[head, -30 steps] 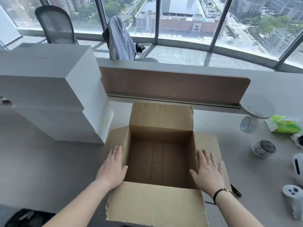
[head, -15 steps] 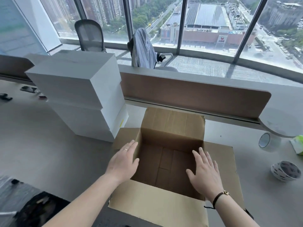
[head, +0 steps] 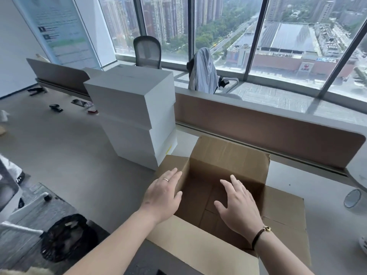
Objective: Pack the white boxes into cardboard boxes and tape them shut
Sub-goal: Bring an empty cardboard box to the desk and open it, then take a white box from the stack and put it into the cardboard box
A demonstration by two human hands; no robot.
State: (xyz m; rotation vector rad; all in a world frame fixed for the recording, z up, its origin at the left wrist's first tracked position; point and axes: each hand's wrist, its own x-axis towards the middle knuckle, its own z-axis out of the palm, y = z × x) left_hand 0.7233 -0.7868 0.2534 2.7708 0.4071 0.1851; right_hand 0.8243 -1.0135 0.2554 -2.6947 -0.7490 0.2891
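While both hands lie flat with fingers straight and grasp nothing, left hand (head: 161, 197) rests over the left flap of the open cardboard box (head: 224, 159); right hand (head: 239, 210) reaches over its cavity. Stacked white boxes (head: 133, 116) stand just beside its left flap on the desk (head: 65, 155).

Tape roll (head: 355, 199) cut off at right edge.

Cardboard box (head: 200, 253) matt brown; white boxes (head: 127, 108) smooth matt; desk (head: 65, 155) smooth grey.

Brown cardboard box (head: 228, 155), white boxes (head: 131, 108)
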